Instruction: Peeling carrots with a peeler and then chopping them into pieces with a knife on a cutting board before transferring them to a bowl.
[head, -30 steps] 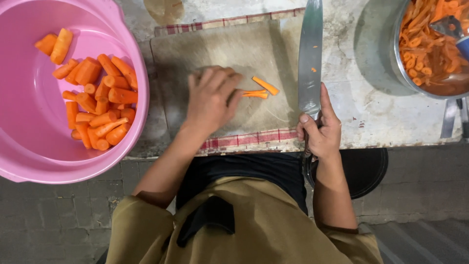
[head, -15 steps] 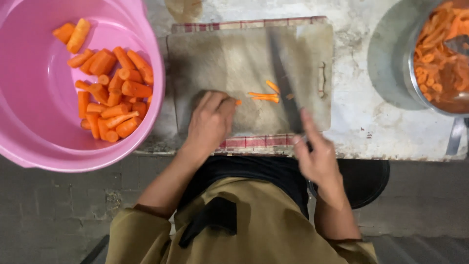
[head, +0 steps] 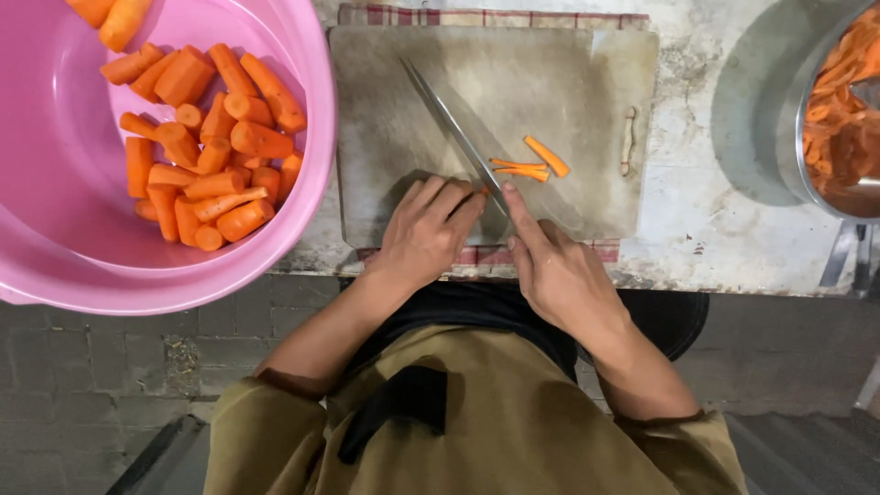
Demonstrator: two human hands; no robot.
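My left hand (head: pixel 426 229) presses down on the near edge of a grey cutting board (head: pixel 403 101), fingers curled over a carrot piece that is almost fully hidden. My right hand (head: pixel 555 266) grips a long knife (head: pixel 454 133), index finger laid along the blade. The blade angles up and left across the board, its edge right beside my left fingertips. A few thin orange carrot strips (head: pixel 532 165) lie on the board just right of the blade.
A big pink basin (head: pixel 55 247) full of peeled carrot chunks (head: pixel 206 147) sits at the left. A metal bowl (head: pixel 793 137) of cut carrot strips stands at the right edge. A checked cloth (head: pixel 477 16) lies under the board on a worn white counter (head: pixel 715 229).
The knife swung from lying upright at the right of the board to slanting across it next to my left fingers. My right hand moved left toward my left hand.
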